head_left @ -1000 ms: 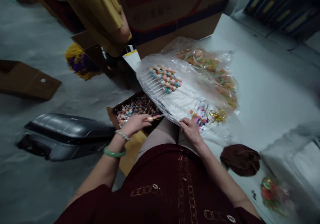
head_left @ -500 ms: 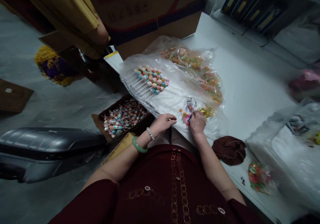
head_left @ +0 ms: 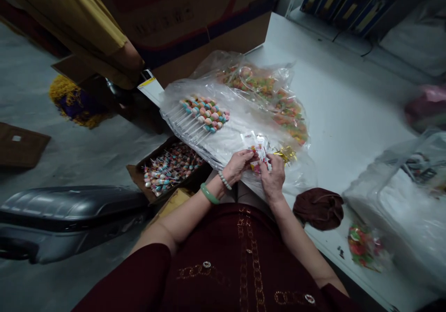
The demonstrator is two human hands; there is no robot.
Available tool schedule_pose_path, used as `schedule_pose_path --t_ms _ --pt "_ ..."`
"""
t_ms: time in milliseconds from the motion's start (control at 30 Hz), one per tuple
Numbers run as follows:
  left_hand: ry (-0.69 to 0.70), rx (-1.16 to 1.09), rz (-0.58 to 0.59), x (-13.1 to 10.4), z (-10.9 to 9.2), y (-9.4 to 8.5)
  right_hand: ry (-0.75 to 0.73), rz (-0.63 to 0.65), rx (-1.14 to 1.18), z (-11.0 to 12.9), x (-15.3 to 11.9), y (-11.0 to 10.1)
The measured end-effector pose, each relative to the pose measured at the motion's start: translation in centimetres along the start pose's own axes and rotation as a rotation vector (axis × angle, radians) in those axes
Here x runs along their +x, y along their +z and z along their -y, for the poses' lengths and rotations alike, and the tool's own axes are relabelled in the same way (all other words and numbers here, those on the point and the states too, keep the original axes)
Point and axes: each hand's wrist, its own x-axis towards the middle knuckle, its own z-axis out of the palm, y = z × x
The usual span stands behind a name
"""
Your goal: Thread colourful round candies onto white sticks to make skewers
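Observation:
My left hand (head_left: pixel 236 167), with a bead bracelet and a green bangle above it, pinches a small printed packet (head_left: pixel 249 141) near the table's front edge. Close beside it, my right hand (head_left: pixel 273 175) has its fingers closed on another small printed packet (head_left: pixel 262 145). Gold twist ties (head_left: pixel 286 154) lie just beyond my right hand. Up and to the left, a pile of candy skewers (head_left: pixel 206 112) in pastel colours rests on clear plastic sheeting (head_left: pixel 240 116), sticks pointing left. Behind is a plastic bag of orange and green candies (head_left: pixel 261 83).
Left of the table stands an open carton of wrapped candies (head_left: pixel 170 165), with a grey suitcase (head_left: pixel 73 214) beside it. A large cardboard box (head_left: pixel 209 19) stands behind. A brown cloth (head_left: pixel 320 208) and a candy bag (head_left: pixel 364 247) lie right. A person's arm (head_left: pixel 128 58) shows upper left.
My left hand has moved right and closed on a packet. My right hand has lifted a packet up from the sheeting, and the two hands are now close together. The view has shifted slightly.

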Motion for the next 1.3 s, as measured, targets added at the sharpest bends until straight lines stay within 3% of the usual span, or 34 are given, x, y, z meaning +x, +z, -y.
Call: schedule_pose_path --t_ms 100,167,300,467,567,667,800,933,1100,1200,1300 --pt "0.025 -0.004 0.013 -0.2 -0.5 -1.1 0.302 0.214 0.341 -0.5 0.9 0.7" --pt "0.016 0.004 0.058 -0.4 -0.8 -2.0 0.414 0.359 0.533 -0.3 1.4 1.3" --pt "-0.025 0.025 0.119 -0.8 -1.4 -4.3 0.436 0.505 0.619 1.5 2.2 2.8" --pt "0.201 0.037 -0.120 -1.7 -3.5 -8.4 0.370 0.704 0.564 4.9 3.8 6.1" --pt "0.290 -0.032 -0.299 -2.4 -5.5 -10.8 0.363 0.713 0.631 7.5 5.4 9.1" --pt "0.337 -0.098 -0.423 -3.1 -7.2 -12.6 0.491 0.672 0.772 10.5 6.8 12.5" --pt "0.382 -0.105 -0.465 -4.0 -8.0 -14.2 0.818 0.679 1.004 14.1 7.9 16.1" --pt "0.388 -0.077 -0.435 -4.3 -7.8 -15.4 0.936 0.720 1.077 16.0 8.8 18.2" --pt "0.384 -0.205 -0.402 -4.6 -8.2 -16.2 0.909 0.638 1.019 15.2 8.5 17.8" --pt "0.354 -0.222 -0.379 -5.0 -8.5 -16.2 0.811 0.560 0.935 12.9 6.5 15.5" --pt "0.313 -0.176 -0.321 -5.1 -8.3 -15.5 0.586 0.527 0.776 9.9 3.9 12.1"
